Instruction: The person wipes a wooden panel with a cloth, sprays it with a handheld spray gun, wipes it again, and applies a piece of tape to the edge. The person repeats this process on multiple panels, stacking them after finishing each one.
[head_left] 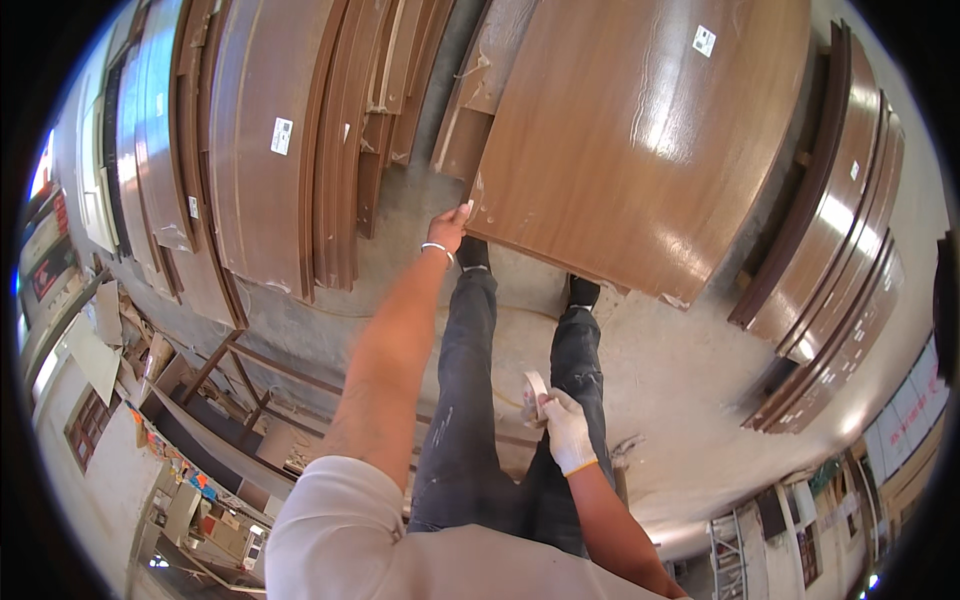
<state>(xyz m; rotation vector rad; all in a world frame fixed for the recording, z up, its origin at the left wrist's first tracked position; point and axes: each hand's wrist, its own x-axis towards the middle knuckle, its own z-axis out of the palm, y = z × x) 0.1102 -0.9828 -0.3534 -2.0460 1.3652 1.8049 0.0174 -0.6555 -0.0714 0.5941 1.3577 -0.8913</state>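
Note:
A large brown wood-grain panel [610, 140], wrapped in glossy film, lies at the top of a stack in front of me. At its near left corner is my left hand [447, 230], bare with a bracelet at the wrist. Its fingers are closed on the panel's edge, and a small white bit shows at the fingertips; I cannot tell what that is. My right hand [568, 430] wears a white glove and is closed around a roll of tape [535, 392], held above my right thigh. The tape roll is apart from the panel.
Several brown panels [262, 150] stand in rows on the left, and more curved-looking brown panels [835, 200] on the right. A brown metal frame [250, 385] is at the lower left. My feet rest on the concrete floor [660, 370] by the stack. A ladder [728, 555] is at lower right.

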